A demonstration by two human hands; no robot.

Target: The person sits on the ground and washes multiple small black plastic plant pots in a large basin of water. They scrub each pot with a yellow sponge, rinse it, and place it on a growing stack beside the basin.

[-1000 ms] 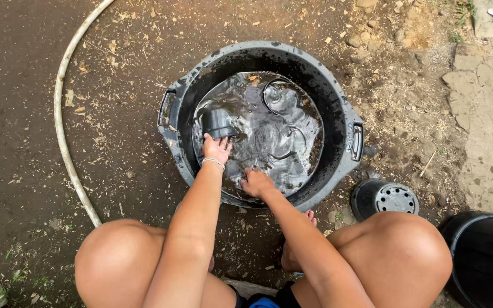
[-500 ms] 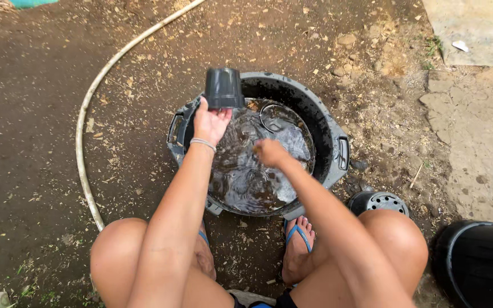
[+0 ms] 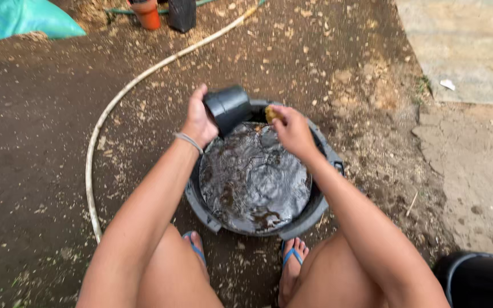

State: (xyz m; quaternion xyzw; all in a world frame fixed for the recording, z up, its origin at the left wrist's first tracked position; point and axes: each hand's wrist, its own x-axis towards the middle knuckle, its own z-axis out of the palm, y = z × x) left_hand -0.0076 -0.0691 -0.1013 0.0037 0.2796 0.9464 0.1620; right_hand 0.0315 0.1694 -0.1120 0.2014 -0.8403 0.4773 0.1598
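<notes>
The left hand (image 3: pixel 199 121) grips a small black plastic pot (image 3: pixel 227 107), fingers wrapped around its side, holding it tilted above the far rim of a round black tub (image 3: pixel 320 208). The right hand (image 3: pixel 293 131) is closed on a small yellowish sponge (image 3: pixel 273 114), just beside the mouth of the pot. A thin band (image 3: pixel 189 141) circles the left wrist. Below both hands the tub holds dark, soapy water (image 3: pixel 252 182), and it stands on bare brown dirt (image 3: pixel 35 142) between the person's knees. Blue sandals (image 3: pixel 291 256) show at the near edge of the tub. A pale hose (image 3: pixel 122 94) curves across the dirt to the left. Farther off lie a green bag (image 3: pixel 21 18), an orange pot (image 3: pixel 146 12) and a black pot (image 3: pixel 181 13), and a black bucket (image 3: pixel 477 279) sits at the lower right.
</notes>
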